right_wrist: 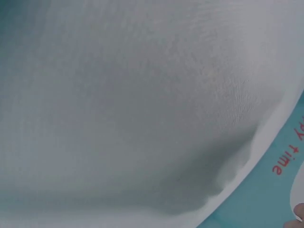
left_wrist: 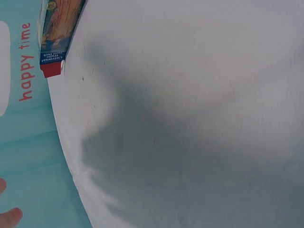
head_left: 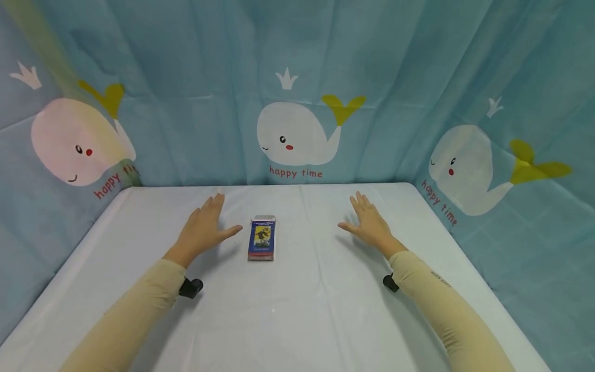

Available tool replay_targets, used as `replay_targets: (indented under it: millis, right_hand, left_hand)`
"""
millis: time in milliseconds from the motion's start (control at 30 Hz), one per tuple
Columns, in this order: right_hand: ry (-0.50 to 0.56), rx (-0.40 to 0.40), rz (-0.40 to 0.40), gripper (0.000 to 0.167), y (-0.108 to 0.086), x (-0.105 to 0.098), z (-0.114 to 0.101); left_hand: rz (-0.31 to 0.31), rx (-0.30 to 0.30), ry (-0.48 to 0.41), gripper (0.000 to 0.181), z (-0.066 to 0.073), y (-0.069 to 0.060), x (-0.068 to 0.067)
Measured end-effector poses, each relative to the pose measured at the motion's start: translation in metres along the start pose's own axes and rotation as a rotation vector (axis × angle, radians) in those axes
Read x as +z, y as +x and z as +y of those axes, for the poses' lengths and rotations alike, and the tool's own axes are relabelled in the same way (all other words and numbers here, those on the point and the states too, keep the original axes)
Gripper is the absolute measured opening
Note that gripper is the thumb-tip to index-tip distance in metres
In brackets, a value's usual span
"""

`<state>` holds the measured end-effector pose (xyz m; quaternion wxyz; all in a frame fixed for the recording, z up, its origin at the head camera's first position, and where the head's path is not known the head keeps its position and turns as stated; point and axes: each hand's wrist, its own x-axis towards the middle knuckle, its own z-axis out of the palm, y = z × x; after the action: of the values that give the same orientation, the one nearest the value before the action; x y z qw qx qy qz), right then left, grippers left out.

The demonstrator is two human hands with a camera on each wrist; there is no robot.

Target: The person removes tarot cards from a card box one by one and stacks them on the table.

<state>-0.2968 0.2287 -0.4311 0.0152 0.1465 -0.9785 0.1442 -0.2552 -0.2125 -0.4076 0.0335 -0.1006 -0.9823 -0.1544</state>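
A small blue card box (head_left: 262,238) with a picture on its front lies on the white table, left of the middle. In the left wrist view the same card box (left_wrist: 58,28) shows at the upper left, one end red. Left of it, my left hand (head_left: 204,227) hovers with fingers straight and thumb pointing toward the box, not touching it. My right hand (head_left: 371,223) is held over the table farther to the right, fingers extended and nothing in it. Only fingertips (right_wrist: 297,217) of the right hand enter the right wrist view.
A white cloth covers the table (head_left: 297,320). Blue curtains (head_left: 195,139) with printed whales and "happy time" lettering enclose its back and sides. A small black device (head_left: 190,288) sits at the left wrist, and another black device (head_left: 390,282) at the right wrist.
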Motion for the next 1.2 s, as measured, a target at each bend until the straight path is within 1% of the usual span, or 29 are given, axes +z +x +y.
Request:
replay_targets:
  millis: [133,233,433,633,800,967,1033,1200]
  right_hand:
    - [0.01,-0.011,-0.001,0.099,0.0,0.001,-0.003]
    - [0.026,-0.002,-0.006,0.099,-0.002,0.004,-0.005]
    - [0.085,0.022,-0.052,0.101,-0.009,0.012,-0.01]
    - [0.133,0.007,-0.066,0.1,-0.015,0.012,-0.021]
    - [0.165,0.021,-0.085,0.104,-0.018,0.01,-0.028]
    - [0.239,0.04,-0.099,0.104,-0.02,0.009,-0.034]
    - [0.27,0.042,-0.102,0.103,-0.02,0.01,-0.037]
    - [0.331,0.029,-0.104,0.102,-0.019,0.011,-0.043]
  left_hand:
    - [-0.003,0.001,-0.021,0.107,0.002,-0.001,0.004]
    - [-0.019,0.003,-0.045,0.106,0.006,-0.003,0.007]
    - [-0.06,0.019,-0.102,0.106,0.01,-0.008,0.015]
    - [-0.114,-0.019,-0.189,0.106,0.014,-0.012,0.024]
    - [-0.144,-0.023,-0.208,0.11,0.022,-0.013,0.031]
    - [-0.148,-0.01,-0.258,0.112,0.031,-0.016,0.036]
    - [-0.14,-0.006,-0.285,0.112,0.035,-0.017,0.037]
    - [-0.136,-0.032,-0.347,0.113,0.041,-0.02,0.039]
